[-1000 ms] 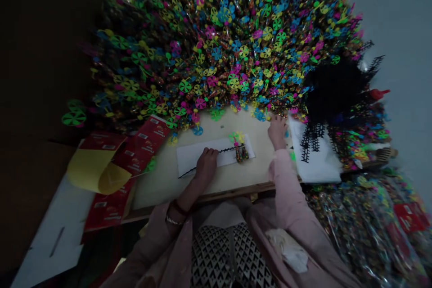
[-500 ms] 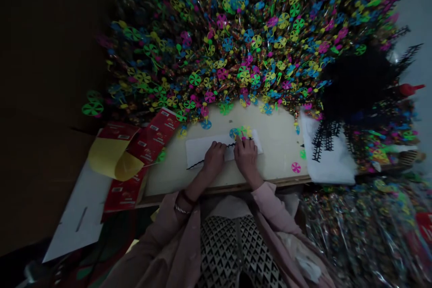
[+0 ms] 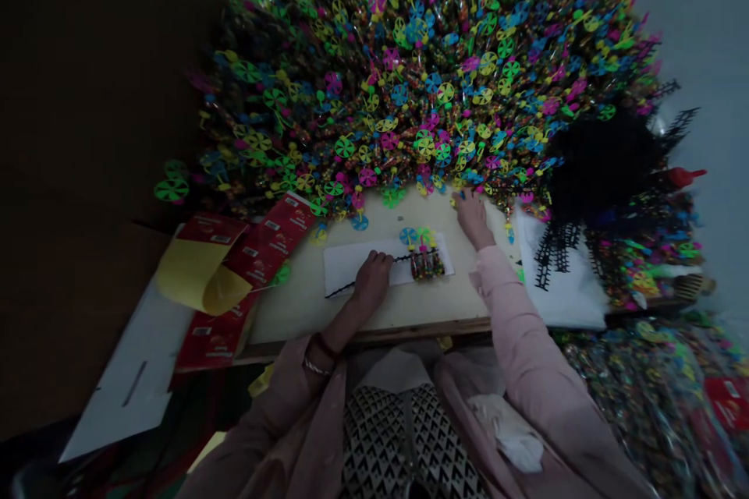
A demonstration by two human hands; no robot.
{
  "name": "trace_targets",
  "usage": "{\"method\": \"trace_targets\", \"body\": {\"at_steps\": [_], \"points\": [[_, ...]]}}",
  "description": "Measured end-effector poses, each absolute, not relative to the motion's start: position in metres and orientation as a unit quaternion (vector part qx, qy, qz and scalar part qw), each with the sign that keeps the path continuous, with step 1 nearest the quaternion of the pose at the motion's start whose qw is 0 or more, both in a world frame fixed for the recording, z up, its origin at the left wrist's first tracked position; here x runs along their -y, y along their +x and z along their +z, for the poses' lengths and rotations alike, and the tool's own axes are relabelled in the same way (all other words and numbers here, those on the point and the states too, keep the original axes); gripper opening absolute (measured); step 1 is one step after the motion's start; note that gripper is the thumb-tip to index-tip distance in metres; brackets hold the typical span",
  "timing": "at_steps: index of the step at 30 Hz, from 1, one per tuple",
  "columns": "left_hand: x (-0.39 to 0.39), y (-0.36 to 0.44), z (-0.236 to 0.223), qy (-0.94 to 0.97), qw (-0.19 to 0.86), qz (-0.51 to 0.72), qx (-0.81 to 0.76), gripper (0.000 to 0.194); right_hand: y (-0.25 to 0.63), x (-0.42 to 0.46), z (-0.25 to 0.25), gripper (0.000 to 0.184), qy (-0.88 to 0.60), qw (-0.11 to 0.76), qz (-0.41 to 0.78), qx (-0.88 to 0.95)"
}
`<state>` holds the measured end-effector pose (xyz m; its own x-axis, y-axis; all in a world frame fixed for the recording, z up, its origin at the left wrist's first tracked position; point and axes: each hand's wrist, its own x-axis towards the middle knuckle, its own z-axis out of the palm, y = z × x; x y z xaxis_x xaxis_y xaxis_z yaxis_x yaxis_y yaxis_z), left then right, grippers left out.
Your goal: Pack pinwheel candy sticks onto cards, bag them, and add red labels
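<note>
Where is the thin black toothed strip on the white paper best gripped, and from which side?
Probably the free end of the thin black toothed strip, from above and the left. That end sticks out past the left hand, flat on the white paper, so a pinch from above suits it; the far end meets a bundle of colourful tubes.

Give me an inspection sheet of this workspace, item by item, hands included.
Surface: pale wooden tabletop, with a white paper strip lying on it.
Job's things: black toothed strip on the paper, with a bundle of bead-filled tubes at its end.
Clutter: red printed card and yellow sheet at the left.
Hands: left hand rests on the strip; right hand reaches toward the pile's edge.
Cables: nothing seen.
Surroundings: large heap of coloured pinwheels; black strips on a white sheet at the right.
</note>
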<state>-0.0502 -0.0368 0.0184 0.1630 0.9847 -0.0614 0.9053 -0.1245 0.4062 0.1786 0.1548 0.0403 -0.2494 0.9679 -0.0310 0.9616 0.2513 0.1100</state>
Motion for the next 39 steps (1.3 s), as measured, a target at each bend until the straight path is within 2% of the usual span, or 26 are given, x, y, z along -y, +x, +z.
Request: {"method": "trace_targets", "body": {"at_steps": [3,5,7,10,12,13,14,16,18,20,23,26,29,33,39], "points": [[0.037,-0.051,0.018,0.74,0.186,0.12,-0.636,0.028,0.173,-0.135,0.034,0.033,0.617,0.079,0.036,-0.782],[0.037,-0.051,0.017,0.742,0.183,0.12,-0.633,0.027,0.171,-0.11,0.029,0.03,0.641,0.06,0.015,-0.765],[0.036,-0.052,0.016,0.748,0.176,0.113,-0.63,0.026,0.175,-0.088,0.027,0.033,0.639,-0.004,-0.044,-0.768],[0.035,-0.053,0.014,0.751,0.169,0.106,-0.629,0.025,0.202,-0.072,0.033,0.043,0.606,-0.159,-0.124,-0.769],[0.035,-0.053,0.013,0.75,0.166,0.11,-0.631,0.025,0.231,-0.072,0.041,0.04,0.629,-0.242,-0.103,-0.731],[0.035,-0.053,0.014,0.75,0.164,0.111,-0.631,0.026,0.246,-0.073,0.045,0.041,0.646,-0.255,-0.08,-0.715],[0.035,-0.053,0.014,0.75,0.162,0.112,-0.631,0.026,0.261,-0.075,0.048,0.042,0.655,-0.242,-0.063,-0.713],[0.035,-0.053,0.015,0.751,0.158,0.11,-0.631,0.026,0.284,-0.079,0.05,0.045,0.652,-0.163,-0.061,-0.738],[0.035,-0.052,0.016,0.752,0.154,0.105,-0.632,0.026,0.298,-0.083,0.047,0.045,0.627,-0.071,-0.098,-0.77],[0.035,-0.051,0.016,0.75,0.155,0.102,-0.635,0.026,0.303,-0.084,0.042,0.039,0.602,-0.031,-0.14,-0.786],[0.036,-0.05,0.015,0.745,0.159,0.102,-0.64,0.026,0.296,-0.073,0.039,0.035,0.591,-0.084,-0.155,-0.787],[0.037,-0.05,0.014,0.741,0.159,0.102,-0.645,0.027,0.264,-0.042,0.047,0.043,0.604,-0.198,-0.139,-0.76],[0.038,-0.049,0.017,0.742,0.159,0.096,-0.644,0.026,0.202,-0.001,0.058,0.049,0.566,-0.252,-0.174,-0.765],[0.039,-0.05,0.021,0.745,0.161,0.095,-0.64,0.025,0.123,0.036,0.056,0.05,0.522,-0.177,-0.206,-0.809],[0.038,-0.052,0.02,0.756,0.178,0.095,-0.623,0.023,0.087,0.05,0.044,0.05,0.582,-0.04,-0.113,-0.804]]}}
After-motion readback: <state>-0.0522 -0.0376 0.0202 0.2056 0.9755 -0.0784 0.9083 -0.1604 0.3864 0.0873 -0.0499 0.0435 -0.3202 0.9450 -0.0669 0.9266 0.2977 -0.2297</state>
